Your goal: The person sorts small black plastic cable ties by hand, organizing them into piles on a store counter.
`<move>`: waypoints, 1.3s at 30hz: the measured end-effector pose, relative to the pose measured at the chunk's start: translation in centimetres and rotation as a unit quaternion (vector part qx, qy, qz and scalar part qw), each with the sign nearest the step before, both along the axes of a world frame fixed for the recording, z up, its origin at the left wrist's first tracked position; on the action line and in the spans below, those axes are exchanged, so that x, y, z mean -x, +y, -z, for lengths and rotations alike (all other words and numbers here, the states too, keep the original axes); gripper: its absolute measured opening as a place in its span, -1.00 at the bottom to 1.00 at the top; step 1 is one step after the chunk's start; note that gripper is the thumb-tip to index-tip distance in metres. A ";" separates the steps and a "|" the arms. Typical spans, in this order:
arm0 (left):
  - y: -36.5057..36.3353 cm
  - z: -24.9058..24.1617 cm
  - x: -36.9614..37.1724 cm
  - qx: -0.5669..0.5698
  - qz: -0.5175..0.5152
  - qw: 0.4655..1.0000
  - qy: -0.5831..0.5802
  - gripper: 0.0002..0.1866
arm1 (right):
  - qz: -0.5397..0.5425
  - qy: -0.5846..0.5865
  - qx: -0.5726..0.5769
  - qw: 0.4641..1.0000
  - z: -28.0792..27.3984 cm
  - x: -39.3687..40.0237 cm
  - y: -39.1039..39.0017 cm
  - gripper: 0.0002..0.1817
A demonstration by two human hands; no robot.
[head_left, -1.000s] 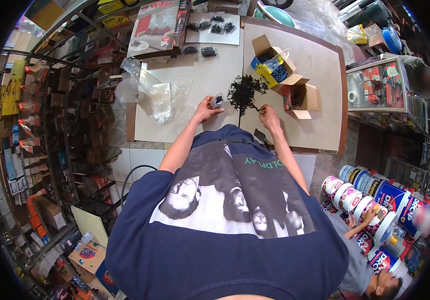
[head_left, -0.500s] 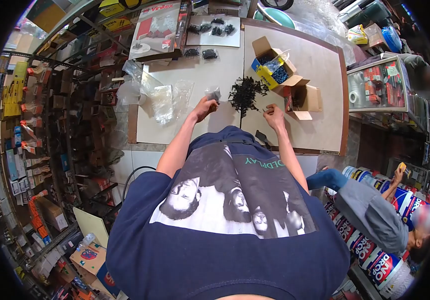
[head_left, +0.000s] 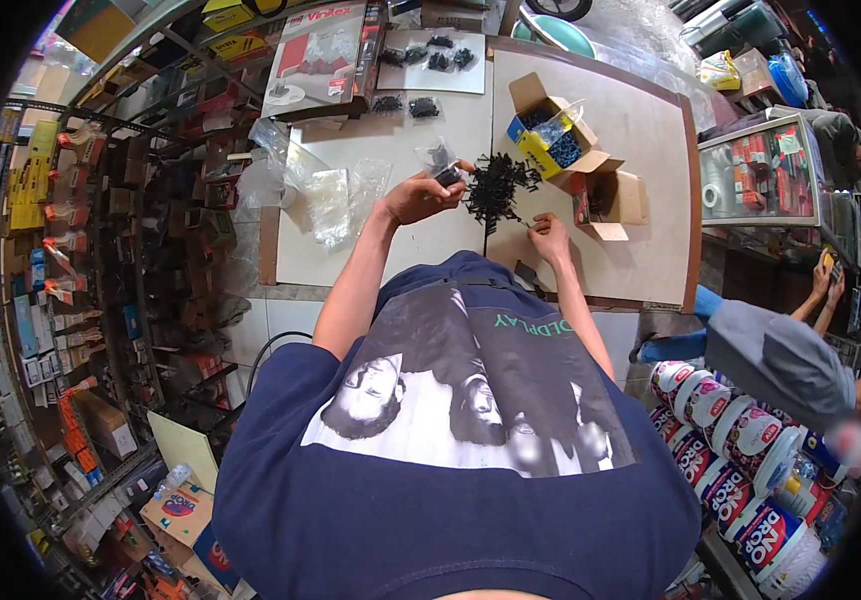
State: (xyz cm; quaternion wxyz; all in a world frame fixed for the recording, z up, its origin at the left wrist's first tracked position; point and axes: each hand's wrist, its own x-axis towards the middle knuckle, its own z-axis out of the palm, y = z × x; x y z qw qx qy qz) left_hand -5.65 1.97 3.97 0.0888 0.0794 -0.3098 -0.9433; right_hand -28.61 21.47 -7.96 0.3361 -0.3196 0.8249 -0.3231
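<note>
My left hand (head_left: pixel 418 199) is closed on a small clear plastic bag (head_left: pixel 437 158), held above the table left of the pile, with dark pieces at its bottom. Just right of it lies a loose pile of small black screw-like pieces (head_left: pixel 495 190). My right hand (head_left: pixel 550 238) is at the lower right of that pile, its fingertips pinched together; what sits between them is too small to make out. Behind the pile stands an open yellow and blue box (head_left: pixel 553 150) with blue contents. An open brown carton (head_left: pixel 610 200) lies beside it.
Filled small bags (head_left: pixel 424 107) lie at the back, several more on a white sheet (head_left: pixel 420 76). Flattened clear bags (head_left: pixel 330 205) lie at left, by a large Vinilex box (head_left: pixel 318 60). Shelves line the left. Another person (head_left: pixel 780 345) is at right, near paint buckets (head_left: pixel 740 480).
My left hand has moved right and slightly up with the bag, closer to the pile. My right hand has barely moved. The other person has shifted right, both hands now visible together.
</note>
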 end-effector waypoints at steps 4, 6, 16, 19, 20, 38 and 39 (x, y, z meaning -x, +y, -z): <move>0.0 -1.3 0.1 0.156 -0.018 0.985 -0.074 -0.53 | 0.004 -0.011 0.003 1.000 0.3 0.2 -0.1 -0.66; 0.0 -0.8 0.2 0.283 -0.047 0.943 -0.167 -0.57 | 0.002 -0.009 0.002 1.000 0.2 0.1 -0.2 -0.65; 1.0 0.8 0.3 0.460 -0.241 0.834 -0.188 -0.65 | -0.002 -0.004 0.014 1.000 -1.4 -0.2 -0.9 -0.66; 0.4 0.9 0.3 0.493 -0.220 0.814 -0.214 -0.64 | -0.014 -0.002 0.019 1.000 -1.7 -0.8 -1.5 -0.66; 0.6 0.8 0.4 0.490 -0.228 0.817 -0.202 -0.63 | -0.015 0.003 0.013 1.000 -2.0 -0.7 -1.5 -0.65; 3.3 4.1 0.2 0.465 -0.223 0.829 -0.217 -0.51 | -0.112 -0.134 0.207 0.963 -12.3 -4.5 -8.5 -0.72; 3.2 3.4 0.2 0.383 -0.205 0.863 -0.257 -0.54 | -0.113 -0.133 0.206 0.963 -11.9 -4.2 -8.3 -0.72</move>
